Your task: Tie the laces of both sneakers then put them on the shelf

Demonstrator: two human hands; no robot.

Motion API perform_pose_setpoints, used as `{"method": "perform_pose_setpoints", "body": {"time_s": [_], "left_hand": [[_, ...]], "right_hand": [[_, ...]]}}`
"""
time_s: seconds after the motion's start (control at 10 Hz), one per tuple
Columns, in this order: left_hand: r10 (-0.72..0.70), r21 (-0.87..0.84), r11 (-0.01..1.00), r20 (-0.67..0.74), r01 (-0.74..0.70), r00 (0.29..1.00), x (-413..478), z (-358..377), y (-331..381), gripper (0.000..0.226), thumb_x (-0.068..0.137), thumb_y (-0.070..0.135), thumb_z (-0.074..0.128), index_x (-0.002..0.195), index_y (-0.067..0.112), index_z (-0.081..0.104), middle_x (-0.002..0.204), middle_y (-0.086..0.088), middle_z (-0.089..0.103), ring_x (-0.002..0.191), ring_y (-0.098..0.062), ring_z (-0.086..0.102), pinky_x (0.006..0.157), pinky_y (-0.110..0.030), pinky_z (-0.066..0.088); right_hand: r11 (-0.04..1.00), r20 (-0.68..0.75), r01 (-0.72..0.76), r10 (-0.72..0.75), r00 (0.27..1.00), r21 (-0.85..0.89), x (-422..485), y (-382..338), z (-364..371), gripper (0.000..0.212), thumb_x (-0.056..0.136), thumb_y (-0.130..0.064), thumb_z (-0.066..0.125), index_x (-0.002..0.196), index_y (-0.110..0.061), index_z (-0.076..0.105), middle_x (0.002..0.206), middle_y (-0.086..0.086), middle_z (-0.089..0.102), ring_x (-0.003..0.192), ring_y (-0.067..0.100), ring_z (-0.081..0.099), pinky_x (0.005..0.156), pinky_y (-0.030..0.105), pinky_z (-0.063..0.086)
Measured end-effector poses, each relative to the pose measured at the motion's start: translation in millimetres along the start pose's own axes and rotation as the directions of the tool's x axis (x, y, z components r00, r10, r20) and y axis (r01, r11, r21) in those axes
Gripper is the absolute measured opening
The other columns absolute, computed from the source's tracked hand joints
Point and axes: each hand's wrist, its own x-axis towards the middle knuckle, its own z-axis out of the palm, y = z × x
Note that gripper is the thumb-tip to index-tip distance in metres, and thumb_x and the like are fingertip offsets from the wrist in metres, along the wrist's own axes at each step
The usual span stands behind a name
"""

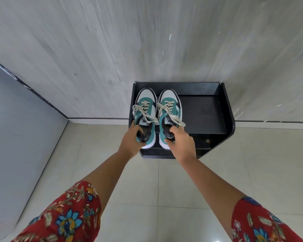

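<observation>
Teal-and-white laced sneakers, left one [144, 116] and right one [170, 117], sit side by side on the black wooden shelf [203, 112], toes to the wall. Left hand [132, 141] and right hand [181, 144] each grip a heel, likely for aligning them.

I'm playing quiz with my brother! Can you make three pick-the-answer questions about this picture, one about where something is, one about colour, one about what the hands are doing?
1. Where on the black shoe shelf are the sneakers?
A. its left side
B. its right side
C. on the floor beside it

2. What colour are the laces?
A. red
B. cream
C. black

3. What are the hands doing?
A. hanging free
B. each gripping a sneaker's heel
C. both on one sneaker

Answers:
1 A: the shelf's right part is bare.
2 B: cream bows against teal.
3 B: left hand holds the left sneaker, right hand the right sneaker.
</observation>
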Motion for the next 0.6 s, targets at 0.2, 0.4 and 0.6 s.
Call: {"method": "perform_pose_setpoints", "body": {"time_s": [0.2, 0.4, 0.6], "left_hand": [[0.007, -0.032, 0.999, 0.002, -0.007, 1.0, -3, 2, 0, 0.041, 0.067, 0.0, 0.076, 0.097, 0.009, 0.051, 0.117, -0.007, 0.052, 0.094, -0.017, 0.048, 0.067, 0.0, 0.04], [-0.09, -0.173, 0.982, -0.1, 0.072, 0.991, -17, -3, 19, 0.065, 0.065, 0.009, 0.081, 0.122, 0.007, 0.048, 0.122, -0.009, 0.057, 0.106, -0.02, 0.054, 0.085, -0.014, 0.044], [-0.206, -0.195, 0.966, -0.185, 0.17, 0.961, -62, -40, 72, 0.042, 0.085, 0.014, 0.065, 0.124, 0.016, 0.049, 0.125, -0.002, 0.057, 0.106, -0.011, 0.05, 0.086, -0.021, 0.039]], "right_hand": [[0.999, -0.02, -0.024, 0.024, 1.0, 0.025, -4, 0, 3, 0.037, 0.082, -0.025, 0.069, 0.113, -0.016, 0.049, 0.112, 0.008, 0.061, 0.095, 0.031, 0.064, 0.075, 0.039, 0.056], [0.987, 0.021, -0.152, 0.151, 0.988, 0.061, -17, -13, -14, 0.053, 0.081, -0.034, 0.068, 0.125, -0.025, 0.039, 0.115, 0.005, 0.066, 0.099, 0.03, 0.064, 0.074, 0.037, 0.053], [0.962, -0.075, -0.197, 0.214, 0.974, 0.191, -41, -42, -62, 0.022, 0.092, -0.033, 0.051, 0.108, -0.021, 0.06, 0.102, 0.002, 0.071, 0.092, 0.024, 0.066, 0.067, 0.03, 0.048]]}}
